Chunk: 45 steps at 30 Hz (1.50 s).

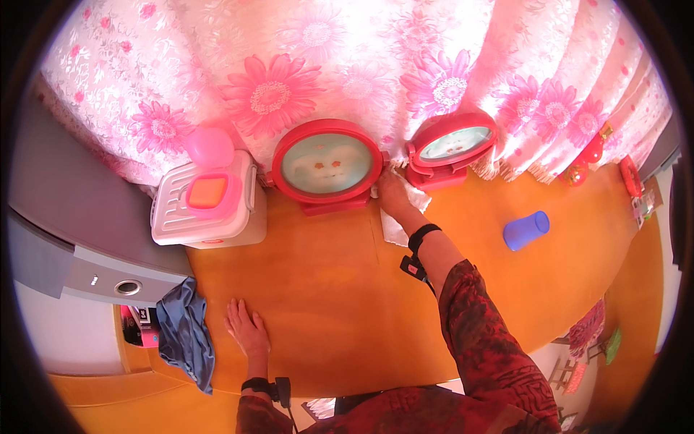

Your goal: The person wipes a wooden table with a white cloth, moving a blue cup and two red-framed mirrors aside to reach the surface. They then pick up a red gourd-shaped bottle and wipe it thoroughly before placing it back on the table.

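My right hand point(394, 191) reaches to the far side of the wooden tabletop point(325, 282) and grips a white cloth point(397, 228). Part of the cloth trails on the wood below my wrist, and my fingertips are partly hidden. Just left of that hand is a red-framed oval mirror point(327, 163) on a stand. A second red-framed mirror point(455, 144), tilted upward, stands to its right. Palm down, my left hand point(248, 330) rests on the near left of the tabletop, fingers slightly spread and holding nothing.
Left of the mirrors, a white lidded plastic box point(238, 228) carries a pink container point(214, 192). Blue fabric point(187, 331) hangs by a grey appliance point(103, 274). A blue plastic cup point(526, 230) is on the right. Behind hangs a floral curtain point(347, 49).
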Tool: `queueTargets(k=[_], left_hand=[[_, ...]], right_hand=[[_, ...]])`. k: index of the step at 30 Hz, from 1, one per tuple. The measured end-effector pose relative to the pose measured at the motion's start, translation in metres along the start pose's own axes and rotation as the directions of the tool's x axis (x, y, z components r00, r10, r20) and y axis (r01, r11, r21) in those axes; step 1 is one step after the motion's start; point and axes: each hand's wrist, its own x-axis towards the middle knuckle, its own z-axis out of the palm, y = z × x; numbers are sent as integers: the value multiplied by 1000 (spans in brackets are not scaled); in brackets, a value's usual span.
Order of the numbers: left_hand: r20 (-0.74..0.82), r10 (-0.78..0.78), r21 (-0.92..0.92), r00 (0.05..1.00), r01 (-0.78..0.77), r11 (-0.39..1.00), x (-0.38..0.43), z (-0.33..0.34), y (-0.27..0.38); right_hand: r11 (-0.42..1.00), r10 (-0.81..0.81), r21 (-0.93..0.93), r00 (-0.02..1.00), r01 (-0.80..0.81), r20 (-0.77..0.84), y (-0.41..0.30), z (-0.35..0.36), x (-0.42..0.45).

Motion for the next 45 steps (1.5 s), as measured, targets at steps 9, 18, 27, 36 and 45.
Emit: queueTargets(k=[9,18,27,36,45], left_hand=[[10,-12,49,1000,11,999,1,2,0],[-1,12,46,1000,-12,999,1,9,-9],[6,0,66,1000,0,998,1,11,-10],[0,18,35,1000,-18,999,0,4,-5],[12,15,55,1000,-15,998,2,7,-6]], right_hand=[[995,-3,100,1000,1,23,2,-1,-5],[998,-49,48,998,51,-46,-14,-38,-90],[993,115,44,991,-112,-63,77,-82,-128],[918,335,-121,902,-378,-271,139,-87,-145],[980,144,152,986,-131,-81,-9,-56,-145]])
